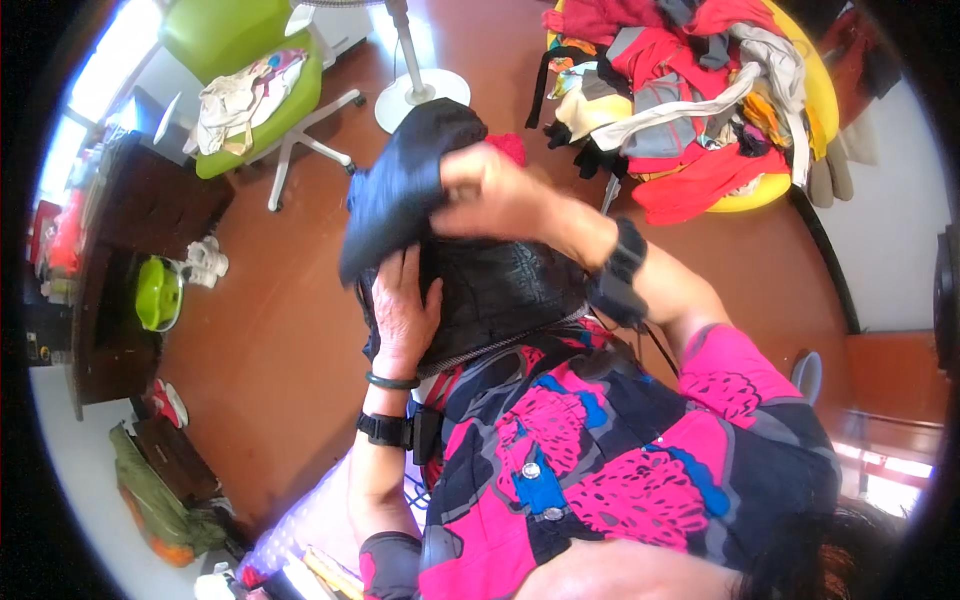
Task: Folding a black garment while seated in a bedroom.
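A black garment, shiny and wrinkled in places, lies across my lap. My left hand rests flat on its left part, the thumb spread away from the fingers. The fingertips are partly covered by a raised dark blue-black fold of cloth. At the right side of this fold is my right hand, blurred, with its fingers curled against the cloth and seemingly gripping it. A small piece of red cloth shows just beyond the right hand.
A yellow round chair ahead right bears a heap of clothes. A green swivel chair with light clothes stands ahead left, near a white fan base. A dark wooden desk lines the left, with a green basin beside it.
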